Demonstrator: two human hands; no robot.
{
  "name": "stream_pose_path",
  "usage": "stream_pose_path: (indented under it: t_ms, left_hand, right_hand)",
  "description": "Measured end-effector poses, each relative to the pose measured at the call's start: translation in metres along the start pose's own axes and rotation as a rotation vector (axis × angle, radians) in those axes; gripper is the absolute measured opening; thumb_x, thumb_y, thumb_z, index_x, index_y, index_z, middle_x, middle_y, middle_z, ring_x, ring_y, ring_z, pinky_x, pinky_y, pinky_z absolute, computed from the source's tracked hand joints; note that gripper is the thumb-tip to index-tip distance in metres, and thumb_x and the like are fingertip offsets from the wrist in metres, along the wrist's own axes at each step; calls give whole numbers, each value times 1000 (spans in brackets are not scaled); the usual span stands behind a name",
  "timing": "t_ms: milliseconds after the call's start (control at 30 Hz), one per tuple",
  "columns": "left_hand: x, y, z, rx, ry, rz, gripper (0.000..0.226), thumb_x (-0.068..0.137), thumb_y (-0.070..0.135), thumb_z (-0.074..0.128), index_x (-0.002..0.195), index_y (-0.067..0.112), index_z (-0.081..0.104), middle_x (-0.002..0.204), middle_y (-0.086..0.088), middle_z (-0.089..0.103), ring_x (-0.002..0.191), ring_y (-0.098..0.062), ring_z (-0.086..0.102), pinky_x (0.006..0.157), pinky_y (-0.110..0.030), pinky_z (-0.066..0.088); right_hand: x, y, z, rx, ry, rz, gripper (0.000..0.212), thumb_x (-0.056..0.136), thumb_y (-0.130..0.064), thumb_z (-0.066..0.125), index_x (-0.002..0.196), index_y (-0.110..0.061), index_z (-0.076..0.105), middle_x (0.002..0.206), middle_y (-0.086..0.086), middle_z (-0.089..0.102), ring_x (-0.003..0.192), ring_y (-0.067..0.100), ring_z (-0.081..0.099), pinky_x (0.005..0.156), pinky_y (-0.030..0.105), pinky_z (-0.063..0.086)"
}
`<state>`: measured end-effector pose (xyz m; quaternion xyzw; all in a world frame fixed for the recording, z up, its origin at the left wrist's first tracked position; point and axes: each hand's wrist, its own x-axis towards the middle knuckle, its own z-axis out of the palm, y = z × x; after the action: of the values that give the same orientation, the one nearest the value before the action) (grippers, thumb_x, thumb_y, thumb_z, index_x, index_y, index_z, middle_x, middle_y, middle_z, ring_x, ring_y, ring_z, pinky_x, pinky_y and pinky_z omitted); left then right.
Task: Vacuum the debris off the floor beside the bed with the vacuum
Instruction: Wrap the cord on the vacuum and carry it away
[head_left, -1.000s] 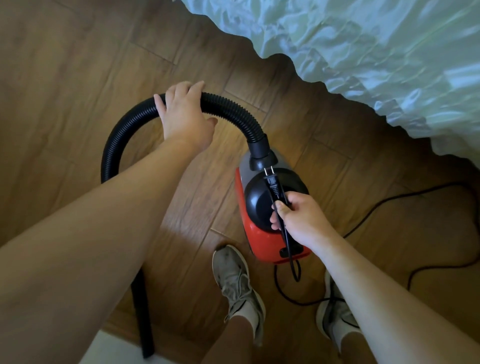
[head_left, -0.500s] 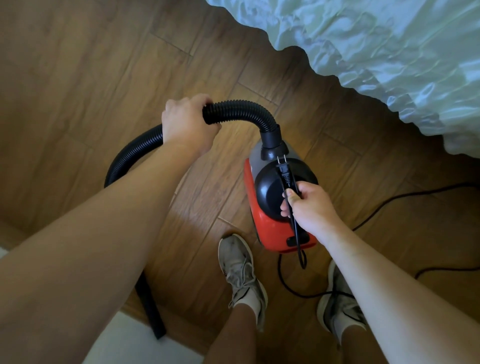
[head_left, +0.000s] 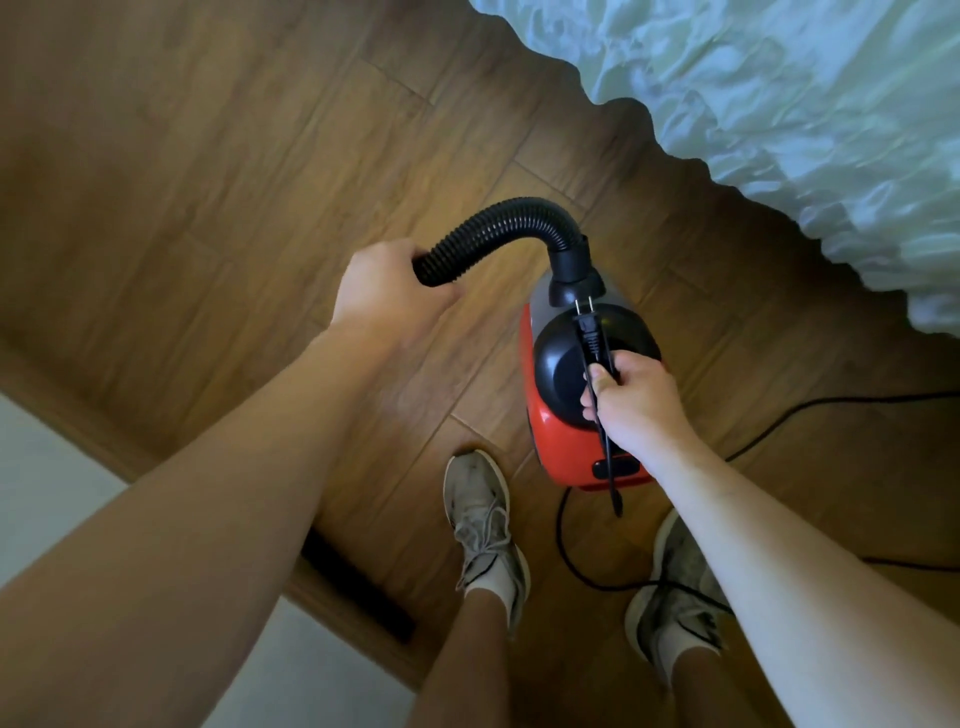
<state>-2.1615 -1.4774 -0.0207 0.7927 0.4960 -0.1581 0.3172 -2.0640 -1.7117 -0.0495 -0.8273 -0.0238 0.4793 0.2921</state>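
Note:
A small red and black vacuum (head_left: 550, 431) hangs above the wooden floor (head_left: 234, 156). My right hand (head_left: 634, 400) grips its top handle together with the black power plug (head_left: 589, 332), whose prongs point away from me. A ribbed black hose (head_left: 498, 228) arches from the vacuum's front to my left hand (head_left: 384, 291), which is curled round it. The rest of the hose is hidden under my left forearm; a black nozzle tube (head_left: 358, 592) shows on the floor below that arm. The bed with its pale ruffled cover (head_left: 779, 104) fills the upper right.
The black cord (head_left: 779, 431) trails over the floor at right and loops by my two feet in grey sneakers (head_left: 483, 525). A white surface (head_left: 41, 478) borders the wood at lower left.
The view has shifted so the bed sits further right and the white edge shows at left. My left hand has slid along the hose, closer to the vacuum. The right hand's grip is unchanged.

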Motion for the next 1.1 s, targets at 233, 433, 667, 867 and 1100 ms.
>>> stream_pose_path:
  t_ms: [233, 433, 667, 867, 1100]
  left_hand:
    - [-40, -7, -11, -277, 2, 20, 46, 93, 33, 71, 136, 42, 57, 108, 17, 64, 96, -8, 62, 77, -21, 51]
    - [-66, 1, -29, -361, 26, 44, 65, 91, 21, 73, 147, 38, 45, 122, 15, 59, 108, -7, 56, 89, -21, 40]
    - [-99, 4, -63, -433, 117, 15, 53, 89, 25, 75, 139, 28, 56, 110, 11, 64, 96, -10, 60, 69, -8, 37]
    - [-139, 17, -111, -568, 231, 42, 54, 89, 17, 74, 136, 35, 56, 102, 23, 63, 93, -1, 60, 70, 3, 37]
    - [-185, 32, -179, -635, 378, 5, 55, 88, 20, 75, 137, 20, 51, 110, 11, 63, 103, -12, 60, 85, -20, 42]
  right_hand:
    - [-19, -22, -18, -33, 12, -63, 22, 104, -24, 49, 92, -18, 67, 78, 3, 72, 72, 16, 72, 77, 44, 62]
    - [-40, -51, -32, 16, 6, -100, 22, 105, -22, 48, 95, -13, 67, 82, 8, 71, 73, 16, 71, 73, 32, 61]
    - [-68, -95, -46, 27, -12, -161, 26, 105, -19, 48, 90, -7, 66, 72, 6, 67, 67, 18, 67, 72, 35, 60]
    - [-105, -147, -57, -9, -27, -237, 27, 104, -19, 48, 88, -8, 66, 69, 5, 67, 62, 17, 66, 65, 32, 57]
    - [-155, -215, -68, -4, -86, -327, 28, 103, -19, 47, 86, -4, 63, 66, 4, 65, 57, 19, 64, 64, 37, 54]
